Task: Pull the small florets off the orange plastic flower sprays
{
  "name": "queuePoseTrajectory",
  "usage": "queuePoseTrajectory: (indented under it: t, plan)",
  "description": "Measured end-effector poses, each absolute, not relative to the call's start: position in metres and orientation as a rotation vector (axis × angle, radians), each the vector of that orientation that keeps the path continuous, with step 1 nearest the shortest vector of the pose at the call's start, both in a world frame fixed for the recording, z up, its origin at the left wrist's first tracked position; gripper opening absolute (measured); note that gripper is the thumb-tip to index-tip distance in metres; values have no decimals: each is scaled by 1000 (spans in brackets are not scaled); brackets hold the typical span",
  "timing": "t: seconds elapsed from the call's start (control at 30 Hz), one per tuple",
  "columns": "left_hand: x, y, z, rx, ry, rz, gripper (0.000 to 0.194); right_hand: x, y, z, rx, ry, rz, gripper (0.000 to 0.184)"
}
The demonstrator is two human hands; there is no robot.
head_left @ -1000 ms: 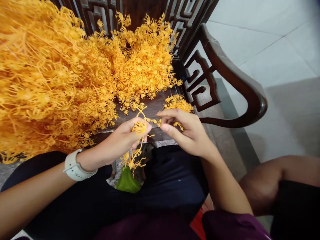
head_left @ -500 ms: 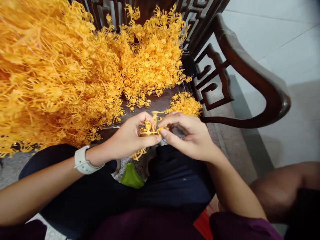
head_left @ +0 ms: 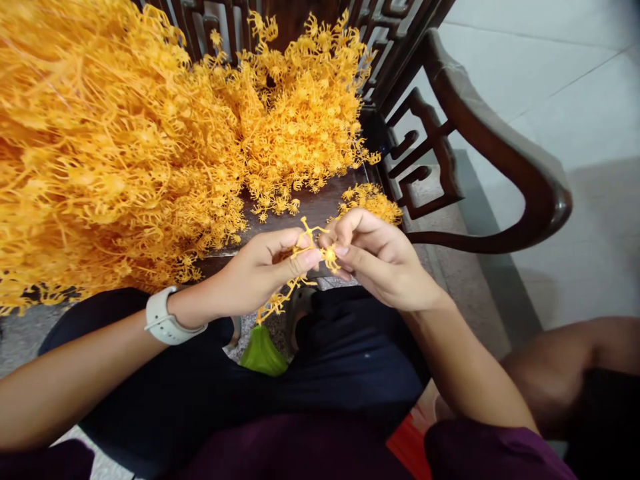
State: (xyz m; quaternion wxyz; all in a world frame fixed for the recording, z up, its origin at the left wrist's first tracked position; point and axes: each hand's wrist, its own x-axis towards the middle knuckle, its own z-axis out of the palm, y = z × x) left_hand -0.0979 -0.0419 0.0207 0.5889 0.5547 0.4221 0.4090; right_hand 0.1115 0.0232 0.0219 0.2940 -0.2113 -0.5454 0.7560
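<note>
In the head view there are two hands at work, one held yellow sprig (head_left: pixel 273 307) and three masses of similar yellow sprigs around the worktop (head_left: pixel 313 207), a dark wooden seat with a carved back (head_left: pixel 283 23) and one curved armrest (head_left: pixel 505 153) in view. The largest mass is a heap (head_left: pixel 125 160) on the left; a clump (head_left: pixel 305 120) adjoins it nearer the back, and a small pile (head_left: pixel 373 200) lies by the armrest, just beyond the right hand (head_left: pixel 340 252). The single pieces in them are too tangled to count.

The held sprig is in front of the worktop's near edge, clamped between the thumb and fingers of the left hand (head_left: pixel 316 245). Its forked end rises above the thumb and its tail hangs toward one green object (head_left: pixel 263 351) between the person's knees. The right hand's thumb and fingertips are together at one floret (head_left: pixel 330 259) beside the left thumb; how firmly they grip it cannot be told.

Both forearms slant inward from the lower corners, elbows bent, the hands almost meeting. One pale watch strap (head_left: pixel 170 320) circles the left wrist. At the right edge shows one other person's bare leg (head_left: pixel 550 367).
</note>
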Motion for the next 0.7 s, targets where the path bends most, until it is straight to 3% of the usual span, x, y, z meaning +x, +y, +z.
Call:
queuePoseTrajectory:
  t: [0.2,0.37,0.6,0.7]
  plan:
    - [-101,-42,27,1223,914,909,34,107,21,21,-422,-1327,2185,24]
    - [-104,-42,28,1273,1049,954,34,108,22,24,-553,-1374,2079,12]
    - [-102,-43,22,1382,1205,923,36,110,24,25,-759,-1583,1858,33]
    - [-100,-43,22,1358,1122,936,34,109,24,23,-741,-1610,1808,33]
